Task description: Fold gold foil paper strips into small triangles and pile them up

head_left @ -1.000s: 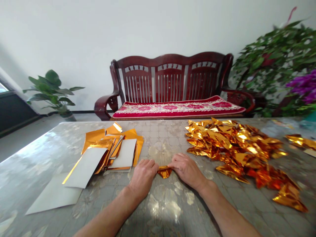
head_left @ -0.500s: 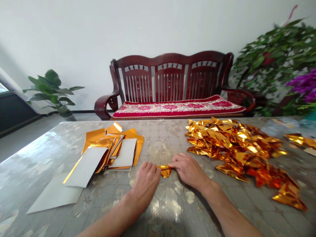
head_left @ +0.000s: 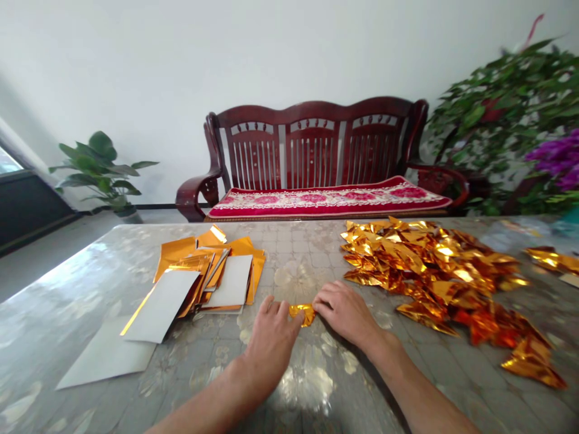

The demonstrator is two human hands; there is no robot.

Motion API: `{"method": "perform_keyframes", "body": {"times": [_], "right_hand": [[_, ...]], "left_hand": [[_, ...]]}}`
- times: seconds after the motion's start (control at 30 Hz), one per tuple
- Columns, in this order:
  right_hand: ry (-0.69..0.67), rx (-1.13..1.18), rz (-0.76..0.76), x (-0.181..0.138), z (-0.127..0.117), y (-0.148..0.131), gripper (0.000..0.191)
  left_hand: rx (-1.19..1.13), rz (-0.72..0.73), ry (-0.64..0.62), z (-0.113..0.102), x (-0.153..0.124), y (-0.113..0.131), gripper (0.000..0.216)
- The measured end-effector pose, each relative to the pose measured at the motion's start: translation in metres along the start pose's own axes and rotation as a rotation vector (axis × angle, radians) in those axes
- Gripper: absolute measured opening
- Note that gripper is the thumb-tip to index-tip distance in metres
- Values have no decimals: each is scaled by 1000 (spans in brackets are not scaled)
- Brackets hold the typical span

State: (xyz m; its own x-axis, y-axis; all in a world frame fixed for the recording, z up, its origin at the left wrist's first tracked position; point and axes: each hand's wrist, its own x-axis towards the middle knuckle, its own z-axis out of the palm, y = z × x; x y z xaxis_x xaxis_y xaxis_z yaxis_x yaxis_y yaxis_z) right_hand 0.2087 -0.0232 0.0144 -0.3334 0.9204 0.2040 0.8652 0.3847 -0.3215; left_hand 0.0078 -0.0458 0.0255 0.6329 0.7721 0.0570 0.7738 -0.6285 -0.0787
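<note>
A small folded piece of gold foil paper (head_left: 304, 314) lies at the table's middle, between my two hands. My left hand (head_left: 272, 330) is at its left end, thumb against the foil and fingers bent around that side. Fingers of my right hand (head_left: 342, 308) pinch the right end. Both hands are low over the tabletop, and parts of the foil are hidden under the fingertips. To the right spreads a heap of folded gold foil pieces (head_left: 420, 253). On the left is a loose stack of gold foil sheets (head_left: 181, 253), some showing a white back (head_left: 163, 304).
The table (head_left: 203, 380) has a patterned, glossy cover. Behind it stands a dark red wooden bench (head_left: 310, 157) with a red floral cushion (head_left: 316, 199). A potted plant (head_left: 104, 169) is at the left, leafy plants (head_left: 511, 114) at the right. Clear plastic (head_left: 515, 234) lies at the far right.
My left hand has shifted its grip, its fingers loosening and the thumb now pressing on the foil. The foil's lower flap looks flattened or folded in. My right hand stays at the right end.
</note>
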Motion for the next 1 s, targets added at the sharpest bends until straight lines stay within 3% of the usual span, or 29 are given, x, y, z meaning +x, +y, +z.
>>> {"method": "perform_keyframes", "body": {"times": [0.13,0.27,0.47,0.57,0.87,1.0], "right_hand": [[12,35,4,4,7,5,1],[-10,39,-8,5,6,6,3],[-27,21,-9,4,0,3,5],[-37,22,-24,4,1,4,7],[-59,60,-87,4,3,6,7],[-43,86,-83,4,2,4,9]], "left_hand": [[-105,-51,60,-2,3,-6,22],[-240,-139,106,0,10,-13,18],[-349,-224,65,8,19,-24,7],[-410,-231,68,9,21,-27,15],[-515,-316,-143,6,30,-31,12],[-591,-327,-162,10,32,-36,11]]}}
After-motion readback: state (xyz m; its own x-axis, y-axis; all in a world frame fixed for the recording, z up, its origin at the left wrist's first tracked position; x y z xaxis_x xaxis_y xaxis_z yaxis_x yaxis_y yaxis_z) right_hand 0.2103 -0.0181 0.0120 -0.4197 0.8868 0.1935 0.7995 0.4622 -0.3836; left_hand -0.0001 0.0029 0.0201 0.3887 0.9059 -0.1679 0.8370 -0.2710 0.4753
